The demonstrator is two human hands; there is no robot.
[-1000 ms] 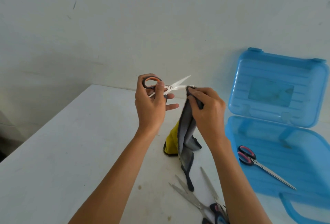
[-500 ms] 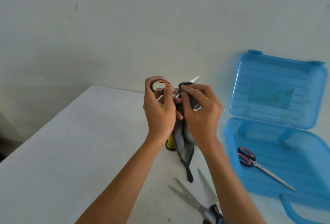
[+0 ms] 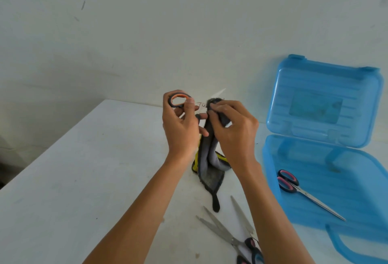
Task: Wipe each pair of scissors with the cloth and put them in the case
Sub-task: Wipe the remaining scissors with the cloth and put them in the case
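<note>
My left hand (image 3: 180, 129) grips the orange-and-black handle of a pair of scissors (image 3: 178, 100), held up above the table with its blades spread. My right hand (image 3: 233, 131) pinches a grey cloth (image 3: 210, 158) with a yellow edge around one blade, close to the pivot; the other blade tip pokes out above the cloth. The cloth hangs down to the table. A blue plastic case (image 3: 327, 211) lies open at the right with red-handled scissors (image 3: 302, 190) inside its lower half.
Two more pairs of scissors (image 3: 228, 232) lie on the white table (image 3: 84, 179) near its front edge, between my forearms, their handles partly behind my right arm. The case lid (image 3: 323, 99) stands upright against the pale wall. The table's left edge drops off.
My right hand has slid the cloth along the blade from its tip toward the pivot, closing up against my left hand. The scissors stay raised in my left hand.
</note>
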